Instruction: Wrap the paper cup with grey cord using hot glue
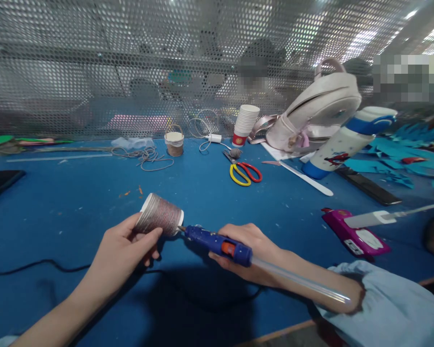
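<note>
My left hand (130, 241) is closed around a paper cup (161, 214) wound with greyish-red cord, tilted on its side above the table. A white rim shows at the cup's right end. In my right hand (251, 248) is a blue hot glue gun (217, 243), a clear glue stick (304, 279) running out of its back. Its metal nozzle points left and meets, or nearly meets, the cup's lower right edge; whether they touch I cannot tell. Part of the handle is hidden by my fingers.
On the blue table (202, 193) stand a small cord-wrapped basket (174, 143), stacked paper cups (246, 123), scissors (244, 173), loose cord (146, 155), a white knife (305, 178), a bottle (343, 144), a backpack (314, 113) and a magenta power strip (354, 233). A black cable (54, 264) crosses the front.
</note>
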{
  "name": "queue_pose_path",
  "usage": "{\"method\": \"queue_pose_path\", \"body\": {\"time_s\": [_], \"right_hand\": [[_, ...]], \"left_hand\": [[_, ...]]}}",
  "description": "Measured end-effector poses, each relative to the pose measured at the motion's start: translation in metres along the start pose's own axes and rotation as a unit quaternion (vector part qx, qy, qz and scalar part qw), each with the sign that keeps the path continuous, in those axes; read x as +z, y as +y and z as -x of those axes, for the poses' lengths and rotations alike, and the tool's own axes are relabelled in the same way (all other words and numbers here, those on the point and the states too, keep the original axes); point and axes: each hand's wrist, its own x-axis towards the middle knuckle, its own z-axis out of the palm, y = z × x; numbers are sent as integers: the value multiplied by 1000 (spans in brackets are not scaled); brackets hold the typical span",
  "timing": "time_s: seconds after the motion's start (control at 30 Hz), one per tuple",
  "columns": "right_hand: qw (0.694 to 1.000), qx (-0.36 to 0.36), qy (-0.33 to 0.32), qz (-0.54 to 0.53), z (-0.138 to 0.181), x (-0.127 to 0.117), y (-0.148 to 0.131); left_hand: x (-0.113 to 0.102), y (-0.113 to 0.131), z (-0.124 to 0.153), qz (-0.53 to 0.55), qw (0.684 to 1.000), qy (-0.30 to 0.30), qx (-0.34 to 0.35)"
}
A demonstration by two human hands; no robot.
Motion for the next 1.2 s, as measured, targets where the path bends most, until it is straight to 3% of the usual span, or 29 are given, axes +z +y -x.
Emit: {"method": "queue_pose_path", "body": {"time_s": [0.13, 0.3, 0.5, 0.77, 1.03, 1.2], "right_hand": [[1000, 23, 2, -11, 0, -2, -1], [1000, -4, -18, -2, 1, -3, -2], [999, 45, -3, 1, 2, -4, -1], [1000, 6, -13, 2, 5, 4, 6], [994, 108, -5, -5, -1, -10, -7], [996, 84, -21, -26, 2, -6, -3]], "left_hand": [[-1, -1, -1, 7, 1000, -2, 2], [-1, -1, -1, 1, 1000, -3, 10], [0, 1, -1, 16, 1000, 9, 5], [-1, -1, -3, 10, 1000, -6, 10], [4, 5, 2, 50, 998, 26, 0], [4, 4, 1, 52, 998, 18, 2]]}}
